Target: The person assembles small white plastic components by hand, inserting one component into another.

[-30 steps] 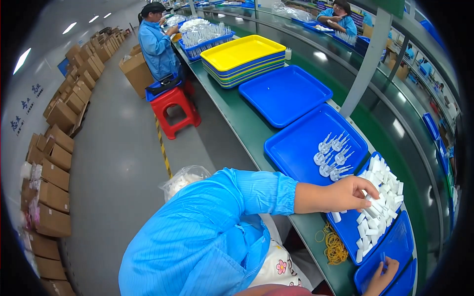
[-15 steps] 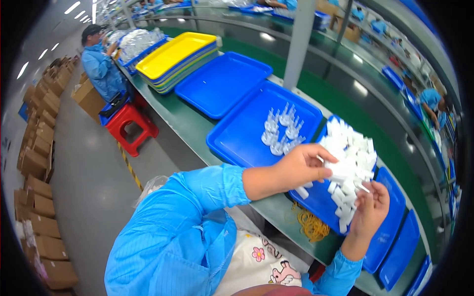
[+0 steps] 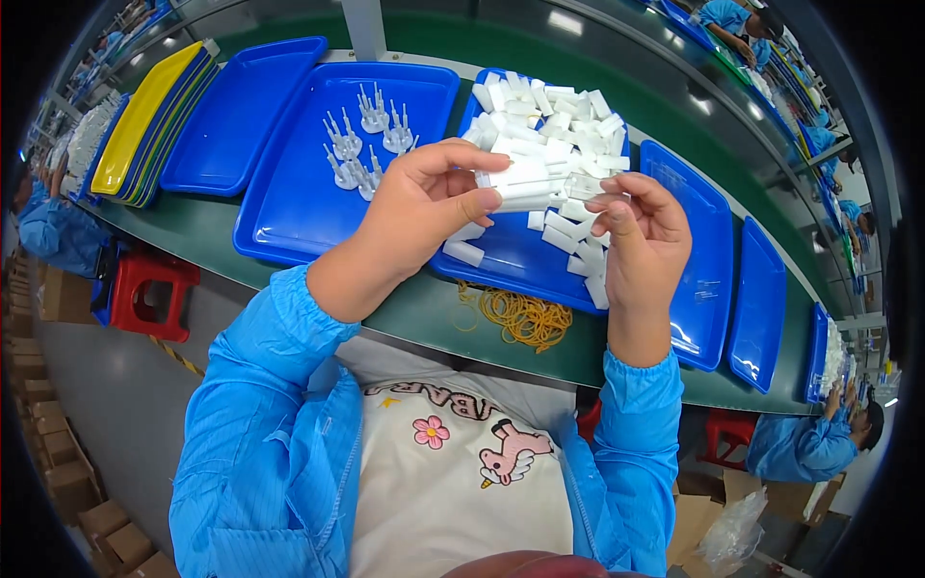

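Note:
My left hand is closed around a bundle of white tubes, held over a blue tray at the centre. A clear end shows at the bundle's left, beside my thumb and fingertips. At its right end, my right hand has its fingers curled in a pinch. Something clear shows between those fingertips and the tubes, too faint to make out. Many loose white tubes lie piled on the blue tray beneath. To the left, several clear plastic pieces with upright prongs stand on another blue tray.
Yellow rubber bands lie at the table's near edge. Trays are stacked at the far left under a yellow one. More blue trays lie to the right. A red stool and co-workers are at both sides.
My view has turned to the right, so the trays sit further left. The bundle now shows as lined-up tubes, and my right fingertips have come up to its right end.

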Demonstrator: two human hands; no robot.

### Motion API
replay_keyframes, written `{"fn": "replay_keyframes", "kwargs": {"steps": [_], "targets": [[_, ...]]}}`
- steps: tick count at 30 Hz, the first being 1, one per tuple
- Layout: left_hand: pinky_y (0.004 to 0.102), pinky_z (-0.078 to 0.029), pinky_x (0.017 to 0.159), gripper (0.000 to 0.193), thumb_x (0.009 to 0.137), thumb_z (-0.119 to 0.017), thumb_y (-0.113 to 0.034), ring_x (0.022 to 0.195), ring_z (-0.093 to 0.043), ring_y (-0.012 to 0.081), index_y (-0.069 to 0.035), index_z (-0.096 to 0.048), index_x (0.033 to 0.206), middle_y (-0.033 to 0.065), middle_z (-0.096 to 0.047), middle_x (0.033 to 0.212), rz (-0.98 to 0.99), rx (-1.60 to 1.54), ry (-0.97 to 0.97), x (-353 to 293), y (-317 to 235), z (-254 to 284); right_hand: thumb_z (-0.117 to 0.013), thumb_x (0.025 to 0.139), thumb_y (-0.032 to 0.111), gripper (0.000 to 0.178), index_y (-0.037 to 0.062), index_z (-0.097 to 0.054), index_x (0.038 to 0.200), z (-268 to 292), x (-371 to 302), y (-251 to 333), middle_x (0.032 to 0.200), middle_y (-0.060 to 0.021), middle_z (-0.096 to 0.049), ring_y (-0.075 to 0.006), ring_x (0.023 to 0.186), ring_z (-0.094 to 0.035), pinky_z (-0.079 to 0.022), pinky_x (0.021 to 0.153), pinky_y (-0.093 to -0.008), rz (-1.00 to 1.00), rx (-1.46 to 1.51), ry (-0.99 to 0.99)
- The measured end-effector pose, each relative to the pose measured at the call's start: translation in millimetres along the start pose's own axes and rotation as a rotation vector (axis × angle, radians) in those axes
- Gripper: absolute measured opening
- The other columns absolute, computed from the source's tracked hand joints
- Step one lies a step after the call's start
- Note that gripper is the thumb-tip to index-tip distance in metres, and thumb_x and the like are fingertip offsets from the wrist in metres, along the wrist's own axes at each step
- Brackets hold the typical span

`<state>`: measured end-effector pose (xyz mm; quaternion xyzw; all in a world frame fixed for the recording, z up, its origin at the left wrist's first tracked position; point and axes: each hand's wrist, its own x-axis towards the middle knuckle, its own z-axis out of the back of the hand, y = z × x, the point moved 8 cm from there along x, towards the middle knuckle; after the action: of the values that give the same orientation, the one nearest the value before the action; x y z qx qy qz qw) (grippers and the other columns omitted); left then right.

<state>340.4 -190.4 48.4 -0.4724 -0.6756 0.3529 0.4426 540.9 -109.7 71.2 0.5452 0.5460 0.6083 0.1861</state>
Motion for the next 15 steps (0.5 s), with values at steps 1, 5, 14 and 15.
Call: {"fn": "replay_keyframes", "kwargs": {"steps": [1,5,14,15], "targets": [[0.0253,-0.054,0.070,0.029,0.082,-0.067,0.005,0.091,-0.064,0.0156,0.002,-0.065,0.111,0.0082,-0.059,0.107,0.001,-0.003,0.027,-0.5,0.4,-2.0,-0.066,0.086,-0.004,0.024,-0.0058,-0.061,0.109,-0.9,-0.5,0.8,0.100,-0.0150,-0.065,-0.0202,0.085,-0.068,-0.053,0.063,-0.0245,0.006,-0.006,0.008],[0.0255,-0.054,0.069,0.029,0.083,-0.067,0.005,0.091,-0.064,0.0156,0.001,-0.065,0.111,0.0082,-0.059,0.106,0.005,0.013,0.028,-2.3,-1.4,-4.4,-0.065,0.086,-0.004,0.023,-0.0058,-0.061,0.109,-1.2,0.0,4.3,0.100,-0.0144,-0.065,-0.0201,0.086,-0.068,-0.053,0.064,-0.0246,0.017,-0.021,0.020],[0.0255,-0.054,0.068,0.026,0.083,-0.068,0.004,0.090,-0.064,0.0152,0.000,-0.065,0.109,0.0077,-0.059,0.104,0.012,-0.009,0.040,-2.0,0.0,-5.0,-0.064,0.086,-0.006,0.022,-0.0057,-0.061,0.108,-5.1,-0.2,3.5,0.104,-0.0143,-0.063,-0.0205,0.089,-0.068,-0.053,0.066,-0.0252,0.035,-0.029,0.069],[0.0254,-0.054,0.068,0.026,0.083,-0.068,0.003,0.089,-0.064,0.0151,0.000,-0.065,0.108,0.0077,-0.059,0.104,0.016,-0.001,0.033,-2.2,-0.2,-4.9,-0.064,0.085,-0.007,0.023,-0.0058,-0.061,0.108,-6.7,-0.9,2.2,0.106,-0.0146,-0.063,-0.0210,0.089,-0.068,-0.053,0.066,-0.0253,0.027,-0.032,0.079]]}}
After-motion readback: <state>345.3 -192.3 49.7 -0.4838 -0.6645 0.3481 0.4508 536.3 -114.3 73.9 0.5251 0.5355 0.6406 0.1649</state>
